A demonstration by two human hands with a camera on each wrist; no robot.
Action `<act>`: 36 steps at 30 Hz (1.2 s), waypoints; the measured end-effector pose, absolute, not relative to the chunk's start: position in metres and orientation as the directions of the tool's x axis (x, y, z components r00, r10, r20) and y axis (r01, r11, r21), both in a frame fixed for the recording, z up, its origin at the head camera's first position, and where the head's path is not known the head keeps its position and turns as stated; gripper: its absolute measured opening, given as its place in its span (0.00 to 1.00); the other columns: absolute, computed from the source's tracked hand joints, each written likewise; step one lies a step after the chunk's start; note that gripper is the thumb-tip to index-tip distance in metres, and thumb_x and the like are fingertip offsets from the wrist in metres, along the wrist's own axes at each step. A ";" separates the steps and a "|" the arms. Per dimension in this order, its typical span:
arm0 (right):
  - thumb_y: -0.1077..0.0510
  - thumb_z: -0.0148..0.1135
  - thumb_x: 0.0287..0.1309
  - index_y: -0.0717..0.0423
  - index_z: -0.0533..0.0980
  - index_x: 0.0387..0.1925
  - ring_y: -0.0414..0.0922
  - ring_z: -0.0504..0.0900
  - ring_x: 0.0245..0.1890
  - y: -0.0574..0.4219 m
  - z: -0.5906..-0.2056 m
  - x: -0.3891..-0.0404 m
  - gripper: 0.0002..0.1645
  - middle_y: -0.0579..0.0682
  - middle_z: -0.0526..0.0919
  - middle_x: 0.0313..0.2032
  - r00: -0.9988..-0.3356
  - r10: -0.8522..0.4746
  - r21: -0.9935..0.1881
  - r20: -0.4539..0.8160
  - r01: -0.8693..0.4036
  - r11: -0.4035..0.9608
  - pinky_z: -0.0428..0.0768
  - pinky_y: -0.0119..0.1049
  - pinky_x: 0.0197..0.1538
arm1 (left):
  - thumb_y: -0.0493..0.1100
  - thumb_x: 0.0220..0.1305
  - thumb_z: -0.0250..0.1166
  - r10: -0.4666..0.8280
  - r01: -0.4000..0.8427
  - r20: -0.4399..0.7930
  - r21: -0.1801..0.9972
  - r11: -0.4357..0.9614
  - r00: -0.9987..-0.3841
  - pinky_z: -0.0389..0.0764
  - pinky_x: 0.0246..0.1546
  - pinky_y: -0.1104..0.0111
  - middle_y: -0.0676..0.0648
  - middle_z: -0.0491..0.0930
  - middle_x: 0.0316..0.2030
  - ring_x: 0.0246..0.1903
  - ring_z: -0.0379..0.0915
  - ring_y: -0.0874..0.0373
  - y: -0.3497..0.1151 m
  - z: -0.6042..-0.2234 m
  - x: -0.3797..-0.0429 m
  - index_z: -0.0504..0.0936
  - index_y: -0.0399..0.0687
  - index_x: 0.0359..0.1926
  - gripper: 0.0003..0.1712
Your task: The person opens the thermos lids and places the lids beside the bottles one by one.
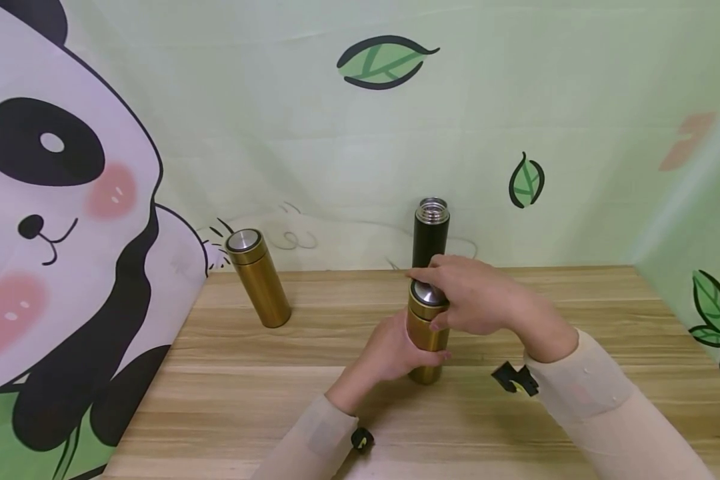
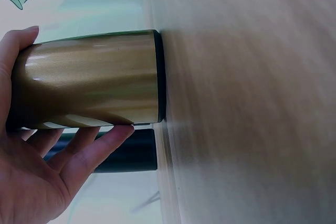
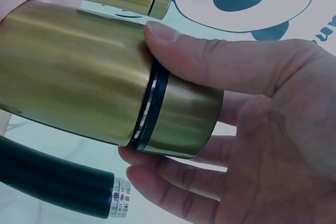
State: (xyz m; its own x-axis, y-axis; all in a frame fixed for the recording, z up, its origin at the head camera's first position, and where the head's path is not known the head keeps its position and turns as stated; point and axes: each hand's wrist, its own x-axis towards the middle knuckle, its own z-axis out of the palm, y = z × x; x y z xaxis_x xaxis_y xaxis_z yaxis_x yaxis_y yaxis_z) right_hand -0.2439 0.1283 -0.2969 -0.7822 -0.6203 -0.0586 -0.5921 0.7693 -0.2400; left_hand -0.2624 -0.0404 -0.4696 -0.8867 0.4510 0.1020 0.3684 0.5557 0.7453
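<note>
A gold thermos bottle (image 1: 420, 332) stands upright on the wooden table, its base right at the tabletop in the left wrist view. The left hand (image 1: 390, 350) grips the bottle's body, thumb on one side and fingers on the other. From above, the right hand (image 1: 479, 297) holds the gold lid (image 3: 189, 116) with its silver top, thumb and fingers on opposite sides. A dark ring with bright silver bits shows at the seam between lid and body. Just behind stands a black thermos (image 1: 430, 243) without a lid, its silver threaded neck (image 3: 121, 196) bare.
Another gold thermos (image 1: 261, 287), lid on, stands toward the table's back left. The wooden table (image 1: 216, 413) ends at a pale green backdrop (image 1: 246, 100) printed with leaves and a panda. Small black pieces (image 1: 516, 379) are on both wrists.
</note>
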 end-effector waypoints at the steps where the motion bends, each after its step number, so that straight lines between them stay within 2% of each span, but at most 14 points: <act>1: 0.58 0.79 0.54 0.54 0.69 0.74 0.50 0.81 0.50 0.128 -0.297 -0.244 0.47 0.53 0.79 0.52 -0.783 -0.618 -0.248 -0.062 -0.588 0.770 0.81 0.50 0.57 | 0.63 0.54 0.77 0.452 0.370 0.103 0.745 0.555 -0.886 0.82 0.47 0.65 0.57 0.83 0.49 0.43 0.81 0.65 -0.040 -0.470 -0.262 0.72 0.59 0.61 0.38; 15: 0.68 0.77 0.50 0.47 0.69 0.75 0.51 0.80 0.53 0.132 -0.298 -0.246 0.51 0.54 0.79 0.55 -0.758 -0.648 -0.299 -0.073 -0.603 0.739 0.81 0.51 0.58 | 0.63 0.54 0.78 0.451 0.364 0.097 0.748 0.555 -0.887 0.81 0.49 0.64 0.58 0.82 0.50 0.44 0.80 0.65 -0.041 -0.468 -0.261 0.71 0.60 0.63 0.40; 23: 0.70 0.77 0.50 0.44 0.69 0.75 0.52 0.80 0.55 0.134 -0.298 -0.248 0.51 0.54 0.78 0.58 -0.746 -0.660 -0.341 -0.092 -0.599 0.725 0.80 0.54 0.60 | 0.63 0.53 0.78 0.445 0.362 0.099 0.749 0.556 -0.890 0.81 0.50 0.64 0.58 0.82 0.50 0.44 0.80 0.65 -0.041 -0.468 -0.261 0.71 0.60 0.63 0.40; 36: 0.73 0.76 0.48 0.41 0.69 0.74 0.50 0.79 0.56 0.137 -0.298 -0.252 0.54 0.51 0.79 0.57 -0.719 -0.689 -0.386 -0.092 -0.612 0.691 0.79 0.55 0.62 | 0.65 0.53 0.78 0.445 0.360 0.094 0.744 0.563 -0.891 0.81 0.51 0.63 0.58 0.82 0.51 0.45 0.80 0.64 -0.040 -0.469 -0.262 0.71 0.60 0.64 0.42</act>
